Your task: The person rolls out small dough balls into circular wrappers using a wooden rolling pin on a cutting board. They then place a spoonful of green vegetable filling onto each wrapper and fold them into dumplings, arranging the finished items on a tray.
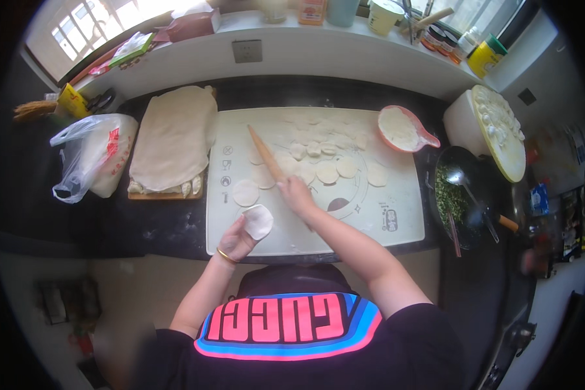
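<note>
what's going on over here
Someone's left hand holds a thin dough round over the near left part of a pale mat, while the right hand grips a wooden rolling pin. Other dough rounds lie spread on the mat, with a pink bowl at its far right corner.

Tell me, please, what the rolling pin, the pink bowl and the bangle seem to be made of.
Rolling pin: probably wood, smooth and fairly matte, judging by its tan colour.
Pink bowl: perhaps plastic, given its even colour, though glazed ceramic is possible.
Bangle: likely polished metal, from its gold-toned gleam.
</note>
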A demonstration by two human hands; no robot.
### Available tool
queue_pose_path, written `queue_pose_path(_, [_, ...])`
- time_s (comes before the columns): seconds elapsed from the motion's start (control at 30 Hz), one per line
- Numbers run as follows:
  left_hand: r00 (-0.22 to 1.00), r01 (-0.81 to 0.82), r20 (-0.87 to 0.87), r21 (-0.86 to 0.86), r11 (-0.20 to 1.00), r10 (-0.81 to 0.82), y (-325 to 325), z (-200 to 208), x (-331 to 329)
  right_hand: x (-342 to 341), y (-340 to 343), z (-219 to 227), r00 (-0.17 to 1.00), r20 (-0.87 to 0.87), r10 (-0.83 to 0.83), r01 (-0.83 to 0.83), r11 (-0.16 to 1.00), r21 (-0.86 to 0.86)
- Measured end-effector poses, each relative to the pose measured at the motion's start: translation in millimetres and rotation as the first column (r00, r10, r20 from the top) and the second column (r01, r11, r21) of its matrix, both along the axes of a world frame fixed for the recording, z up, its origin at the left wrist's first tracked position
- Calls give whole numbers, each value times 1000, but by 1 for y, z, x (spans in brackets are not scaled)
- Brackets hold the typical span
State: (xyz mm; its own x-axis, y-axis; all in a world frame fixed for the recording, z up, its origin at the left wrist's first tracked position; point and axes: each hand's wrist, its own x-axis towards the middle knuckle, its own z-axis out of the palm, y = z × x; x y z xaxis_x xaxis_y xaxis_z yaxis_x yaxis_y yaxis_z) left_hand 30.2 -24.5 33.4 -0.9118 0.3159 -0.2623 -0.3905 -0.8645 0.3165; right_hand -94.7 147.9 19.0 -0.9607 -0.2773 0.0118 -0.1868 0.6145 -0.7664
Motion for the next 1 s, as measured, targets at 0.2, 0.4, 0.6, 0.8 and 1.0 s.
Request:
queue_pose_path(0.2, [968,-251,57,98,963,246,-31,-22,-10,-13,-110,-24,996,72,-45,54,989,-140])
queue_pose_path(0.4, [941,-323,108,13,946,320,-70,-42,-13,-39,-76,-16,996,18,-85,86,940,-331])
queue_pose_path(0.6, [926,-342,167,-13,940,339,-72,-41,-20,-175,192,15,679,-517,-521,664,737,129])
queue_pose_path(0.8, [963,-212,165,-30,977,214,-31,-26,-28,-202,256,13,972,-98,-214,236,871,432])
queue_pose_path(1.0, [992,10,124,-10,1000,-9,30,-18,-47,-203,284,-7,904,-118,-411,421,903,84])
